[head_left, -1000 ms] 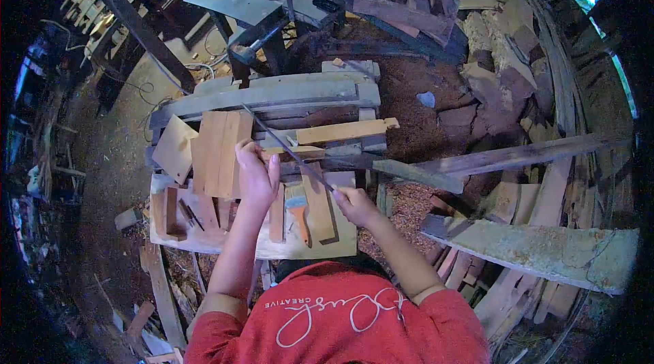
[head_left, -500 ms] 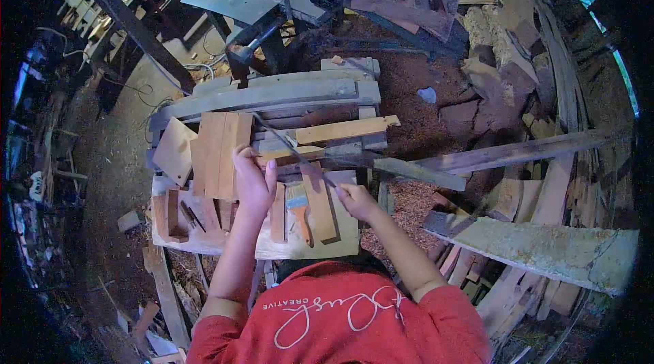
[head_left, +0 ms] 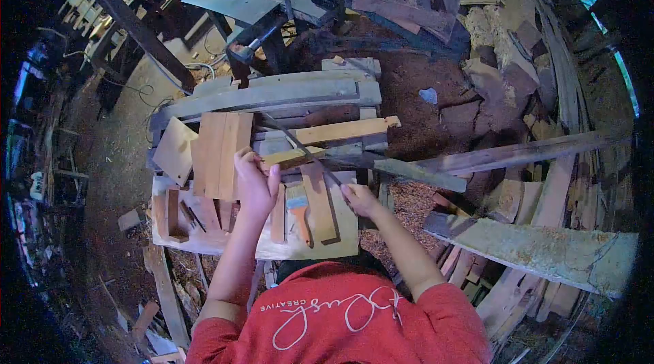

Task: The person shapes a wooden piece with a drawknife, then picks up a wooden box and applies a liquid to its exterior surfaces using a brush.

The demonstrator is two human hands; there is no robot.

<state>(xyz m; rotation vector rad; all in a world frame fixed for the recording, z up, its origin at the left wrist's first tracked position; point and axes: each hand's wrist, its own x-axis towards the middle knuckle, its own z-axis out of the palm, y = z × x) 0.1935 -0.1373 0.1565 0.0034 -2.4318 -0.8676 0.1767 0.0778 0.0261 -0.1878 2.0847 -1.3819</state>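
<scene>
My left hand point(head_left: 257, 183) is closed around one end of a short wooden strip point(head_left: 294, 157), which points to the right. In my right hand point(head_left: 361, 200) is the handle end of a long, thin, dark tool that looks like a file point(head_left: 308, 154). The file slants up to the left and crosses the strip near its free end; whether they touch is hard to tell. Below the strip, a paintbrush point(head_left: 298, 213) with an orange handle lies beside a flat wooden piece point(head_left: 319, 204). Left of my left hand stands a panel of joined boards point(head_left: 216, 153).
The pale work board point(head_left: 327, 250) also carries a small wooden frame point(head_left: 178, 217). Behind it are grey planks point(head_left: 272, 95) and a light wooden bar point(head_left: 347, 131). A metal-topped table point(head_left: 231, 1) stands farther back. Long timbers point(head_left: 531, 248) crowd the right side.
My right hand and the file have shifted slightly to the right. The strip in my left hand has tilted a little, its free end staying under the file.
</scene>
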